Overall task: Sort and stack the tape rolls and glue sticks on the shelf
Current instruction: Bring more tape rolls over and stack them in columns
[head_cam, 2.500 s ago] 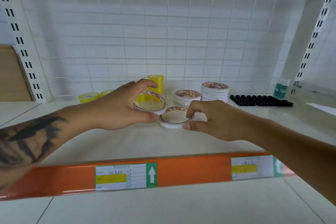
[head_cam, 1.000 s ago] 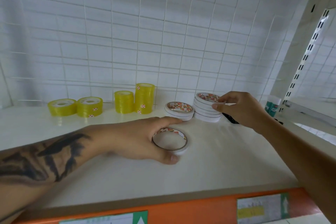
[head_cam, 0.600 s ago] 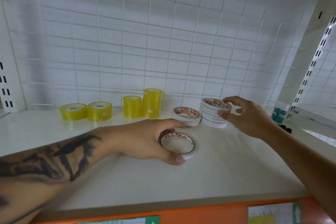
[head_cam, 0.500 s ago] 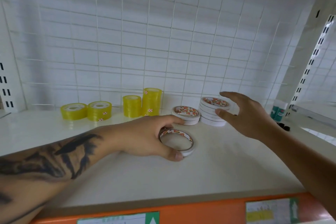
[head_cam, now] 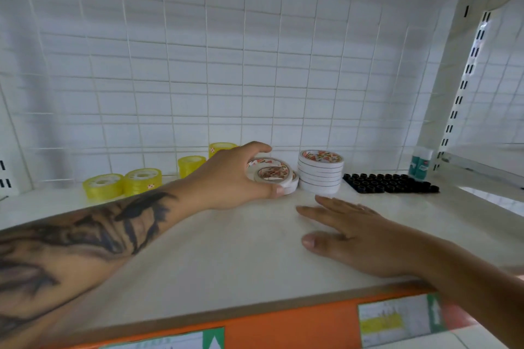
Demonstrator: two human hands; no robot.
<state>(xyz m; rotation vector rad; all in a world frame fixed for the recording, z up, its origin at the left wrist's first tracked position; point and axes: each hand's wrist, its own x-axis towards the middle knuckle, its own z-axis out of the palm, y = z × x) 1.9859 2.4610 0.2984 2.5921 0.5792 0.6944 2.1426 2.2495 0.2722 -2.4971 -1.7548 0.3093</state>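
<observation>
The left hand [head_cam: 235,176] fingers pinch a light, stiff white tape roll [head_cam: 272,174] by its rim; right hand [head_cam: 360,235] lies flat, holding nothing.

- Left hand [head_cam: 232,178] grips a tape roll [head_cam: 272,173] atop a low stack, just left of the taller stack [head_cam: 320,176]
- Black tray [head_cam: 390,183] right of it, glue sticks [head_cam: 421,163] behind
- Right hand [head_cam: 357,235] flat on the shelf [head_cam: 226,258], in front

I'm seeing bright, even, soft light here, no harsh glare. Faint shadows sit under the tape rolls [head_cam: 320,176]. Wide-angle bending curves the wire grid [head_cam: 255,65] toward the edges. My right hand [head_cam: 357,238] smears with motion blur near the frame's corner.
</observation>
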